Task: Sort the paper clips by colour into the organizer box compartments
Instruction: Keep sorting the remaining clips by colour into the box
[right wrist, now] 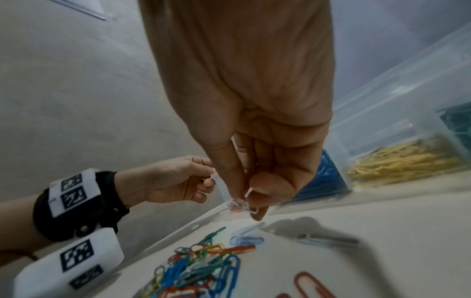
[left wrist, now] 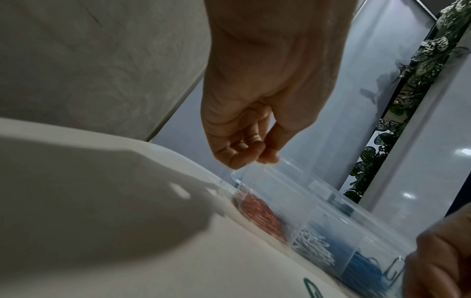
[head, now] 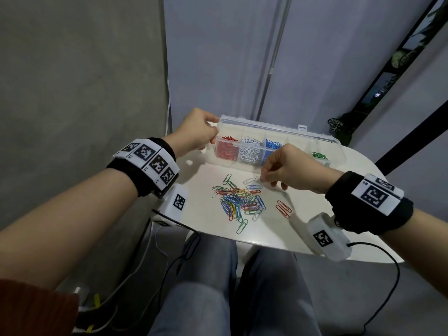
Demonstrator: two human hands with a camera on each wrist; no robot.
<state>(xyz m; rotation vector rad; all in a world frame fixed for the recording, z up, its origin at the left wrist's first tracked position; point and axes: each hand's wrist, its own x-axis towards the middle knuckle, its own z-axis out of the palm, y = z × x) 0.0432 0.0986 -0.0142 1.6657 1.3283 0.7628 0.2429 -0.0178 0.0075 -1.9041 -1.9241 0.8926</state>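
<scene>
A clear organizer box (head: 300,132) stands at the back of the white table (head: 315,226), lid open. Its compartments hold red clips (head: 226,150), white clips (head: 249,150), blue clips (head: 270,146), yellow clips (right wrist: 402,161) and green clips (head: 319,155). My left hand (head: 213,132) grips the box's left end, thumb and fingers on the lid corner (left wrist: 257,159). My right hand (head: 263,178) hovers just above the table in front of the box and pinches a white clip (right wrist: 251,208) between thumb and forefinger. A mixed pile of clips (head: 238,201) lies below it.
Two red clips (head: 283,208) lie right of the pile and a lone green clip (head: 242,226) near the front edge. More loose clips (head: 228,179) lie between pile and box. A leafy plant (head: 339,127) stands behind the box. My knees are under the table.
</scene>
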